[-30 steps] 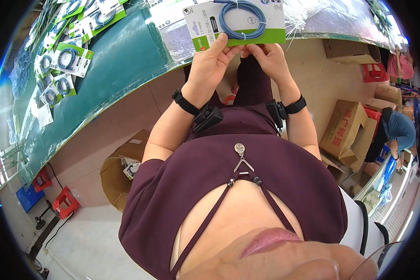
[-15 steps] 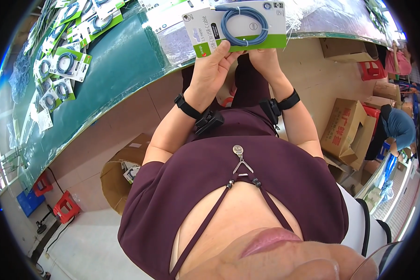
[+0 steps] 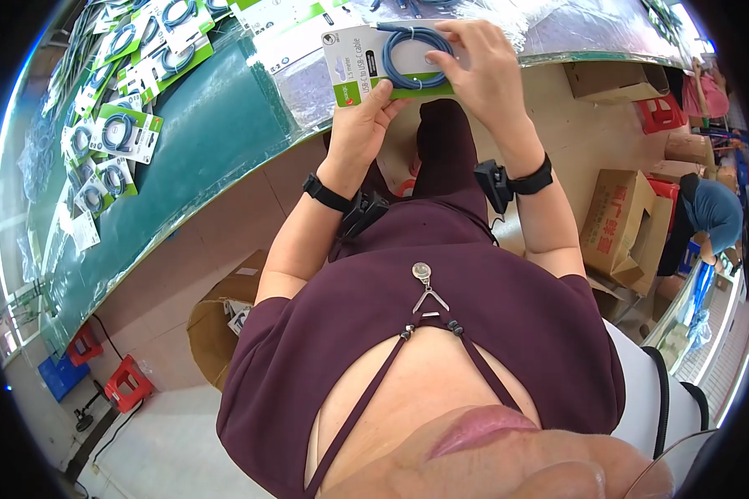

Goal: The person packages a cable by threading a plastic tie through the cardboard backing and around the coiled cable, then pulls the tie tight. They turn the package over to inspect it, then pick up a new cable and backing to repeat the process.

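My left hand (image 3: 360, 129) grips the lower left of a white and green cable card (image 3: 348, 60), its thumb on the front. A coiled blue cable (image 3: 388, 58) is fastened to the card with white ties. My right hand (image 3: 489, 79) is at the card's right side, thumb on the coil and fingers at the top right edge. It hides that end of the card. More flat cards (image 3: 295, 33) lie on the table just beyond, and loose blue cables (image 3: 399, 7) show past the card's top edge.
Several carded cables (image 3: 118, 131) are spread over the green table (image 3: 216, 116) to the left. A carton (image 3: 216, 320) stands below on the left, near a red stool (image 3: 129, 382). Open cartons (image 3: 616, 224) are on the right, where another person (image 3: 711, 216) bends over.
My right hand has moved from the card's lower edge up to its right side, thumb onto the coil. The card has shifted slightly left and down in my left hand.
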{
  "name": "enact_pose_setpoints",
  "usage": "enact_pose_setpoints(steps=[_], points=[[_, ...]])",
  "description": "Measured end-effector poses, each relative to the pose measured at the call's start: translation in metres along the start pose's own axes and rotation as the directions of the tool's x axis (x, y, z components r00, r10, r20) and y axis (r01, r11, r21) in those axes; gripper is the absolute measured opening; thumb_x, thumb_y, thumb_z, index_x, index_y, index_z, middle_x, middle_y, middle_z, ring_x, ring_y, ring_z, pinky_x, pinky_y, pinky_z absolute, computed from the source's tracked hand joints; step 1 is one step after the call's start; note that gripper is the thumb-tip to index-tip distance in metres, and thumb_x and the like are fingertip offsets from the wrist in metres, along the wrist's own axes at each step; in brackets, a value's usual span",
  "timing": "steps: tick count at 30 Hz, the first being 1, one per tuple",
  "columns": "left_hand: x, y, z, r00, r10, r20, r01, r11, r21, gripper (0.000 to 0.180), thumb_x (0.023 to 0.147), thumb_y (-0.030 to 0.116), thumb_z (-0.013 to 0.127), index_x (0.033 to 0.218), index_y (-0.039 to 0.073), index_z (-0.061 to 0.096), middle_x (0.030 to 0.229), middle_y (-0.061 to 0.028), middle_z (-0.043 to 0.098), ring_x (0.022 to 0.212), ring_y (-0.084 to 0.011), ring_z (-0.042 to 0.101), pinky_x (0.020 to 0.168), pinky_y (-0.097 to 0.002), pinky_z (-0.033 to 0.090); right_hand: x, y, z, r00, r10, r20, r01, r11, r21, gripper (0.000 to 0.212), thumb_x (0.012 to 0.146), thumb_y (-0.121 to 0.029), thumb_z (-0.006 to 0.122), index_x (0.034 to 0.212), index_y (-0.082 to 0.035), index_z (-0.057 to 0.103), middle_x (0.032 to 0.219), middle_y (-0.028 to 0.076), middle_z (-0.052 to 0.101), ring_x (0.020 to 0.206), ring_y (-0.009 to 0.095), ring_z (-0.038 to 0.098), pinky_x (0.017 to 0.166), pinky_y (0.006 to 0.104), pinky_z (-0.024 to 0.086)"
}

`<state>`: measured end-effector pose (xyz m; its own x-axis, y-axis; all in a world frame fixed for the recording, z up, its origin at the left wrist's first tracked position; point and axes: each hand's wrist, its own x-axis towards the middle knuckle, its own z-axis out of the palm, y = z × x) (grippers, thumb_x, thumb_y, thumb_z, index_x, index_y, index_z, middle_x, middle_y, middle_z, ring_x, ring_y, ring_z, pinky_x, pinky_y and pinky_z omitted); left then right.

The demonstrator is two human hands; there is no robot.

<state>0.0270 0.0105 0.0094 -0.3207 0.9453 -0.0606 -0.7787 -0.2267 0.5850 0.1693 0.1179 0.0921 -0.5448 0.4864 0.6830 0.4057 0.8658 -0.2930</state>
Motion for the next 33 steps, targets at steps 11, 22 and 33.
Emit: enact_pose_setpoints(steps=[11, 22, 33], points=[[0.001, 0.011, -0.006, 1.0, 0.007, 0.005, -0.007, 0.996, 0.088, 0.031, 0.098, 0.021, 0.051, 0.12, -0.001, 0.051, 0.11, -0.014, 0.063, 0.096, -0.0275, 0.066, 0.084, -0.0424, 0.057, -0.003, 0.008, 0.013, 0.994, 0.011, 0.107, -0.009, 1.0, -0.011, 0.029, 0.082, -0.005, 0.064, 0.111, -0.006, 0.059, 0.096, 0.012, 0.059, 0.091, 0.032, 0.059, 0.08, 0.0406, 0.046], [0.023, 0.029, -0.011, 0.994, -0.099, 0.036, 0.098, 0.995, 0.021, 0.028, 0.097, 0.018, 0.053, 0.12, 0.001, 0.05, 0.11, -0.0123, 0.062, 0.096, -0.0261, 0.066, 0.083, -0.0413, 0.057, -0.004, 0.0, 0.002, 0.927, -0.33, 0.179, 0.329, 0.944, 0.037, 0.028, 0.076, -0.007, 0.069, 0.103, -0.011, 0.06, 0.093, 0.004, 0.06, 0.094, 0.025, 0.057, 0.096, 0.0405, 0.035], [0.006, -0.015, 0.001, 0.99, 0.079, -0.121, -0.089, 0.993, -0.077, 0.034, 0.088, -0.004, 0.06, 0.117, 0.007, 0.045, 0.108, -0.0083, 0.059, 0.097, -0.0197, 0.062, 0.079, -0.0365, 0.055, -0.024, -0.005, 0.034, 0.892, -0.4, 0.21, 0.368, 0.913, 0.175, 0.022, 0.077, -0.003, 0.067, 0.094, -0.008, 0.054, 0.086, 0.004, 0.059, 0.092, 0.024, 0.058, 0.1, 0.0428, 0.037]])
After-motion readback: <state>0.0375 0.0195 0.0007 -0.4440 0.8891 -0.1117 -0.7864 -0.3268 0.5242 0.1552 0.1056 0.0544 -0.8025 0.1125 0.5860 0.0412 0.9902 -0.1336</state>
